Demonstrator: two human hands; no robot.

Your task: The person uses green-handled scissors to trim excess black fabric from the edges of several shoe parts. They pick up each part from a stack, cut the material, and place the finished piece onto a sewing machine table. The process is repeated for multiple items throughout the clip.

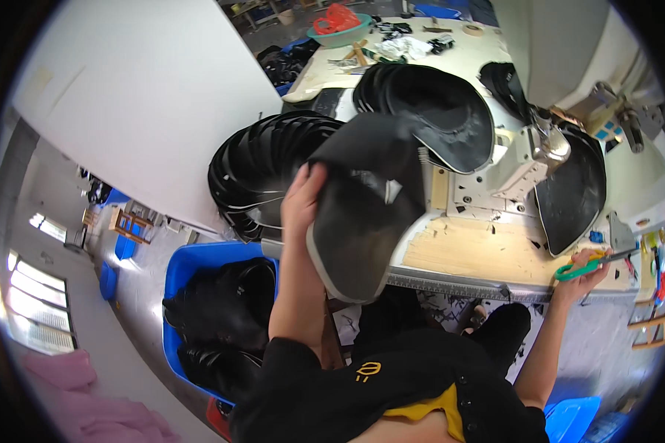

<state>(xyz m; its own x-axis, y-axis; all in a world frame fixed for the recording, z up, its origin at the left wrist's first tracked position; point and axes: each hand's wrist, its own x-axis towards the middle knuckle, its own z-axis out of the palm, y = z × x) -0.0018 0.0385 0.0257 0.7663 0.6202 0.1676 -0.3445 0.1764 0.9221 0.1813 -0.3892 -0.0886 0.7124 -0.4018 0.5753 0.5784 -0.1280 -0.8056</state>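
My left hand is closed on the edge of a black leather-like piece with a pale lower rim, perhaps a shoe upper. The piece hangs in front of the bench, and a small white tag or scrap shows on it. At the bench's right front edge, my right hand grips scissors with green and yellow handles, their blades pointing right. Similar black pieces lie in a fanned stack left of the held piece and in another stack behind it.
A sewing machine stands on the bench, with another black piece beside it. A blue bin of black pieces sits low at left. Farther back are a green basin and tape. Dark scraps litter the floor.
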